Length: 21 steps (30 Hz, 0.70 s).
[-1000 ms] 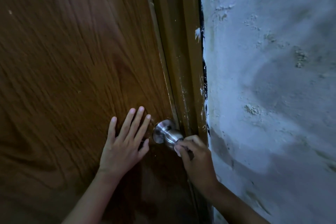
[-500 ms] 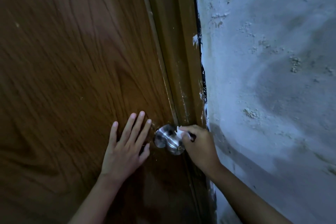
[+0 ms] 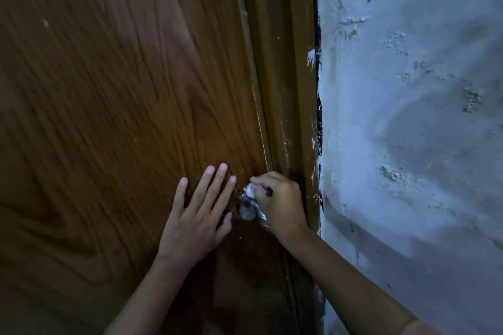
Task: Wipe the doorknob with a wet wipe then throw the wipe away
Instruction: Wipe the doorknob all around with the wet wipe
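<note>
A round silver doorknob (image 3: 248, 209) sticks out of the brown wooden door (image 3: 122, 103) near its right edge. My right hand (image 3: 281, 202) curls over the top and right side of the knob, hiding most of it, and presses a small crumpled white wet wipe (image 3: 251, 190) against it. My left hand (image 3: 198, 219) lies flat on the door just left of the knob, fingers spread and pointing up, holding nothing.
A brown door frame (image 3: 288, 90) runs along the door's right edge. Beyond it stands a rough, flaking white plaster wall (image 3: 408, 117). No bin is in view.
My right hand has climbed from under the knob's front to over its top and moved left, dragging the wipe across the knob. The left hand has stayed flat on the door.
</note>
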Motion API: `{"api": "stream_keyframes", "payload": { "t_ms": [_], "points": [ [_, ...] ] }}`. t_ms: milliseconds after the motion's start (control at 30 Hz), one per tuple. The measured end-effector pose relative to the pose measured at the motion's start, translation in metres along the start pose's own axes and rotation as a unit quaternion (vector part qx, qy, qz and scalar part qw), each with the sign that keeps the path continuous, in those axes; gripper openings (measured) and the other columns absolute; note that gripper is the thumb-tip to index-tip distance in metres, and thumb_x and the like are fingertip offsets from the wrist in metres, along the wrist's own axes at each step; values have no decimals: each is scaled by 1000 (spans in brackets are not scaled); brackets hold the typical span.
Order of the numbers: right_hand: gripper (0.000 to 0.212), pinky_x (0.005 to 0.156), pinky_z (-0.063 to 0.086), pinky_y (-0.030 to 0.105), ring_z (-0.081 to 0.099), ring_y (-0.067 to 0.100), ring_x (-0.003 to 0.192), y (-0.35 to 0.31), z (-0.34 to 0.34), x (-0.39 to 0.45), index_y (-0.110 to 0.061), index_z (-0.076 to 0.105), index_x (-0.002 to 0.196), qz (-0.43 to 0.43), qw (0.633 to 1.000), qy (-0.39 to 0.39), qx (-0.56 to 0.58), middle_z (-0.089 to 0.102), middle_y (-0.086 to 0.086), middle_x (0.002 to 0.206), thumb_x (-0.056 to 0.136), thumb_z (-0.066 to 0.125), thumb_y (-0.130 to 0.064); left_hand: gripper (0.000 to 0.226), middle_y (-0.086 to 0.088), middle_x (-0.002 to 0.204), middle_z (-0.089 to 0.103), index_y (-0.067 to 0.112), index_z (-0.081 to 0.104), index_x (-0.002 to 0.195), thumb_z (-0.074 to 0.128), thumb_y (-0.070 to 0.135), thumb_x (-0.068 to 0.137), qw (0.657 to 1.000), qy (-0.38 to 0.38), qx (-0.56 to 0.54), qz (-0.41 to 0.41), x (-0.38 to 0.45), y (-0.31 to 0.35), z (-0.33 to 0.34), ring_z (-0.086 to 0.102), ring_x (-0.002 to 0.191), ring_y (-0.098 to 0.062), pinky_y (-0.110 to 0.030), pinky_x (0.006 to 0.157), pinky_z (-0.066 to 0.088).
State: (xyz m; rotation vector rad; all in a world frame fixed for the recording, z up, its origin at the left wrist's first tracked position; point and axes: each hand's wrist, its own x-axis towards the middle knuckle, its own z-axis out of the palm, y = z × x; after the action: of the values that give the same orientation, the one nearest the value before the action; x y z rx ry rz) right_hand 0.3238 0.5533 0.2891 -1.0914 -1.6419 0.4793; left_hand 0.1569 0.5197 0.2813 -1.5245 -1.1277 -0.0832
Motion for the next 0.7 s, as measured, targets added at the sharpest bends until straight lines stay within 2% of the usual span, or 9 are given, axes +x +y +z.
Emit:
{"api": "stream_keyframes", "payload": {
  "t_ms": [133, 267, 333, 400, 500, 567, 633, 700],
  "points": [
    [11, 72, 50, 27, 65, 22, 75, -5, 11, -9, -7, 70, 82, -131, 983, -86, -95, 70, 10, 79, 75, 61, -5, 66, -10, 152, 19, 15, 29, 143, 35, 49, 87, 1000, 3, -2, 3, 0, -1, 0, 13, 141, -25, -48, 114, 4],
    [5, 75, 55, 35, 64, 19, 69, -4, 15, -14, -15, 67, 68, -233, 933, -149, -231, 69, 1, 69, 69, 70, -11, 66, -9, 153, 17, 14, 26, 144, 33, 48, 88, 1000, -2, 9, 9, -2, -2, -1, 11, 141, -26, -48, 114, 4],
    [12, 70, 55, 31, 63, 15, 65, -6, 13, -13, -19, 66, 62, -250, 918, -149, -271, 69, -4, 64, 61, 78, -17, 65, -8, 153, 19, 14, 25, 144, 31, 47, 89, 1000, -5, 9, 12, -3, -2, -1, 11, 141, -25, -48, 114, 3],
    [14, 67, 51, 25, 62, 13, 61, -10, 10, -9, -21, 66, 62, -246, 918, -128, -285, 69, -6, 61, 59, 80, -20, 65, -8, 153, 21, 14, 25, 144, 30, 46, 89, 1000, -11, 6, 9, -2, -3, -1, 12, 141, -25, -48, 114, 3],
    [2, 73, 36, 26, 63, 22, 64, -10, 4, 3, -14, 67, 68, -166, 961, -81, -208, 71, 2, 66, 67, 67, -13, 65, -9, 152, 25, 13, 26, 144, 32, 47, 89, 1000, -16, 4, 4, -1, -3, -3, 18, 140, -24, -47, 113, 5],
    [5, 71, 27, 26, 62, 25, 66, -8, 2, 7, -12, 66, 68, -125, 976, -53, -170, 71, 5, 67, 65, 65, -8, 65, -8, 151, 25, 13, 25, 144, 31, 46, 89, 1000, -17, 4, 7, 0, -3, -4, 19, 139, -23, -48, 113, 6],
    [10, 70, 26, 26, 61, 24, 64, -9, 4, 4, -13, 65, 66, -144, 971, -45, -186, 70, 3, 65, 63, 71, -6, 64, -8, 152, 24, 13, 25, 145, 29, 46, 90, 1000, -17, 9, 8, -1, -3, -4, 19, 140, -23, -48, 113, 5],
    [11, 69, 30, 26, 60, 18, 62, -11, 6, -3, -17, 65, 64, -202, 946, -53, -249, 69, -3, 62, 64, 75, -12, 63, -8, 152, 24, 14, 25, 145, 27, 46, 90, 1000, -18, 16, 6, -1, -3, -3, 19, 140, -23, -48, 113, 5]
  ]
}}
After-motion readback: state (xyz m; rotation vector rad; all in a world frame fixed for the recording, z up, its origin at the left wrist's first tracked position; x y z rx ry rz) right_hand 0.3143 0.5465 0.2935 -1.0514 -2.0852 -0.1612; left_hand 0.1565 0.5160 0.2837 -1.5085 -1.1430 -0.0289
